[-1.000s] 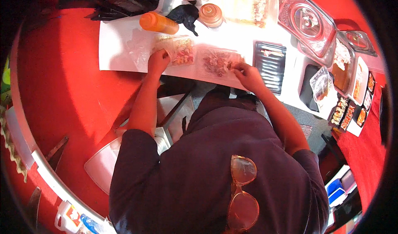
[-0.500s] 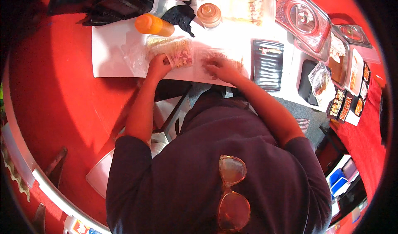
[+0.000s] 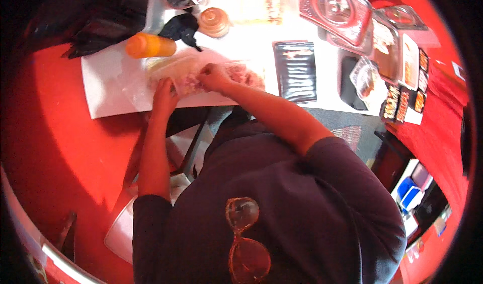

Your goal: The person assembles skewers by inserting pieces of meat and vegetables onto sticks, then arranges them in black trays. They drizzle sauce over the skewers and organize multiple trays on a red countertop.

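Note:
A clear plastic container lies on the white table, with pale shredded food at its far side and pink diced pieces nearer me. My left hand is closed on its near edge. Over the pink pieces at its right end, my right hand has its fingers bent together in a pinch; whatever is between them is hidden. Just right of it, partly behind that hand, a second clear container holds more pink pieces.
Behind the containers are an orange squeeze bottle, a black cloth and a round brownish-topped jar. A black ridged tray lies to the right. Farther right stand lidded metal pans and a clear bag with food.
My right hand has moved left, from above the right container to the right end of the left one. My left hand stays at the near edge. The whole view has shifted.

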